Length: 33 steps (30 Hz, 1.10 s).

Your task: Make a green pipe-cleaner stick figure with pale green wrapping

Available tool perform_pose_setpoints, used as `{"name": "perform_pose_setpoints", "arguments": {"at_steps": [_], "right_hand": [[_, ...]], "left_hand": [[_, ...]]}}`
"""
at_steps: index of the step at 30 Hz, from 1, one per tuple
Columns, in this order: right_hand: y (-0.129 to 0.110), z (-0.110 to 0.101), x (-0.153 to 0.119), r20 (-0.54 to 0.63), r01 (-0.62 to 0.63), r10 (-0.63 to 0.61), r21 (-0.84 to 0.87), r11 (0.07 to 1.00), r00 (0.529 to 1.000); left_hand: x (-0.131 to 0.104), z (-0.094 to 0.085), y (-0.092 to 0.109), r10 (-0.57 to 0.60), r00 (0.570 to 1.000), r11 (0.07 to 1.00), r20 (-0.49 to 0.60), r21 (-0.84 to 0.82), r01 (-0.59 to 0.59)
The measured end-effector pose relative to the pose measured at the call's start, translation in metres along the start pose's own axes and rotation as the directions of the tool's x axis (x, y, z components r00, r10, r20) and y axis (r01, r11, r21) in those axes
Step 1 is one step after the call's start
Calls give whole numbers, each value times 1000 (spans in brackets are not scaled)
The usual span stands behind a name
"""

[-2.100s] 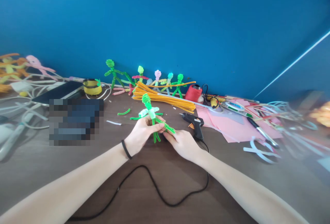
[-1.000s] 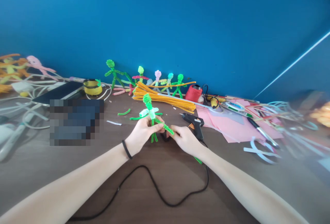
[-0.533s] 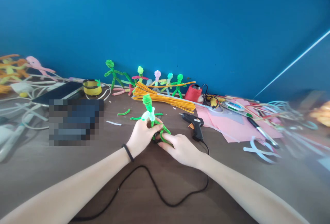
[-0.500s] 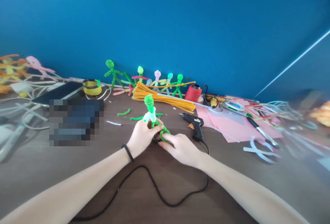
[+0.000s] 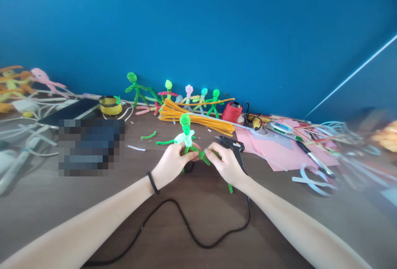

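Note:
A green pipe-cleaner figure [image 5: 185, 124] with a coiled head and pale mint arms stands upright in my left hand [image 5: 170, 161], whose thumb and fingers pinch its lower body. My right hand [image 5: 226, 162] is closed on a green pipe cleaner [image 5: 203, 156] that runs to the figure's leg area; a loose end hangs below the palm. Just behind my right hand lies a black glue gun [image 5: 234, 145], partly covered by it. Short green pipe-cleaner pieces [image 5: 149, 135] rest beyond my left hand.
Behind the hands lies a bundle of orange pipe cleaners [image 5: 198, 118]. Several finished figures [image 5: 216, 99] lean along the blue wall. Pink paper [image 5: 279, 153] and a marker [image 5: 313, 158] are at right, a phone [image 5: 70, 112] at left. A black cord [image 5: 186, 223] curves across the front.
My right hand has moved right and slightly up, drawing the green pipe cleaner with it. The figure has shifted a little to the right in my left hand.

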State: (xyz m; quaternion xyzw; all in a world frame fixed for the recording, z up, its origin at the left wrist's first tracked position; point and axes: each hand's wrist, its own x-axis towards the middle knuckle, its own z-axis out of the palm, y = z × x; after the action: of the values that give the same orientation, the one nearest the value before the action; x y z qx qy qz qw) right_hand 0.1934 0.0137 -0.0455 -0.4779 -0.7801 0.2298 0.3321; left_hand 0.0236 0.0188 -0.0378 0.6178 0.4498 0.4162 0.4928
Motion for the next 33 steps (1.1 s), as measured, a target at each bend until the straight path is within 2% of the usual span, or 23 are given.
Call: {"name": "perform_pose_setpoints", "arguments": {"at_steps": [4,9,13,17,21,26,29,33], "right_hand": [[5,3,3,31,-7,5,60,998,1000],[9,9,3,97,-45,43,21,999,994],[7,14,-1,156,-26,52,-164,986,986],[2,19,-5,208,107,-34,-351,930,978],[-5,22,-9,273,186,-56,-478,858,960],[-11,23,-13,304,209,-70,-454,866,950],[-10,21,-13,244,215,-124,-397,892,962],[-6,15,-11,118,195,-164,-352,915,980]], "left_hand": [[0,1,2,-21,999,980,-33,-198,14],[0,1,0,-45,999,928,-17,-370,35],[2,0,-5,-20,1000,907,-14,-422,12],[4,0,-7,-39,995,908,-88,-419,-1],[2,1,-5,-34,989,960,-144,-279,-8],[-3,2,3,37,978,994,-203,110,-14],[-5,1,4,115,975,957,-191,286,-57],[-5,1,3,157,979,928,-128,357,-102]]}}
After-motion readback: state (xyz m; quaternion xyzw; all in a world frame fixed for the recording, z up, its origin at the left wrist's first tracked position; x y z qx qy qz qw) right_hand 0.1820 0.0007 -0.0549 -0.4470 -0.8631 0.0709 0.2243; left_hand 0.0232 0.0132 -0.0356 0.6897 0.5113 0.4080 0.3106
